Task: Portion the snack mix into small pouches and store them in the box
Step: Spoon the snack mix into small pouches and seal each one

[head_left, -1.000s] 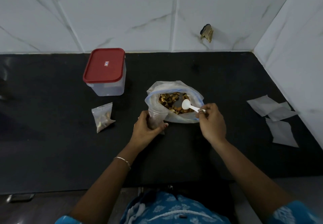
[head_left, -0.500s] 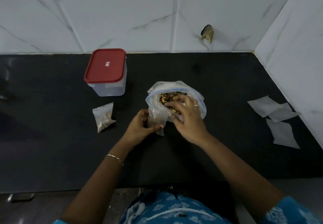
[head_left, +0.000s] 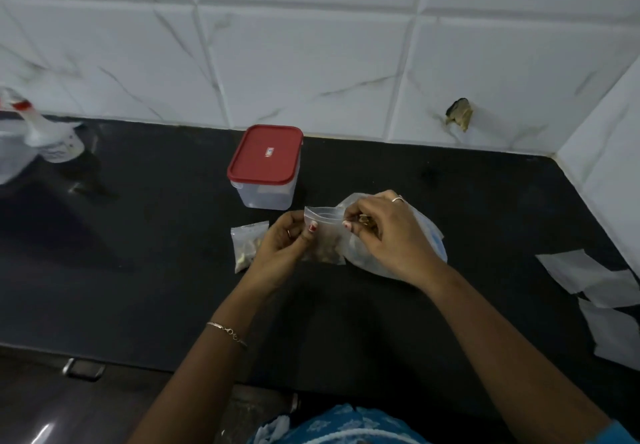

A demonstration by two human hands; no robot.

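I log my left hand (head_left: 284, 246) and right hand (head_left: 384, 235) both pinching the small pouch (head_left: 323, 232) upright before the large snack bag (head_left: 429, 235), box (head_left: 265, 166) lidded behind.

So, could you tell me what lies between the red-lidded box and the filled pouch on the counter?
Only bare black counter, in the head view, between box and pouch.

The light is dim and cool. The white wall tiles (head_left: 311, 72) read brightest, while the black tabletop (head_left: 156, 253) swallows detail. A white bottle (head_left: 48, 138) at the left edge is smeared by blur. Tile lines bend toward the frame's edges. A faint glint shows at lower left.
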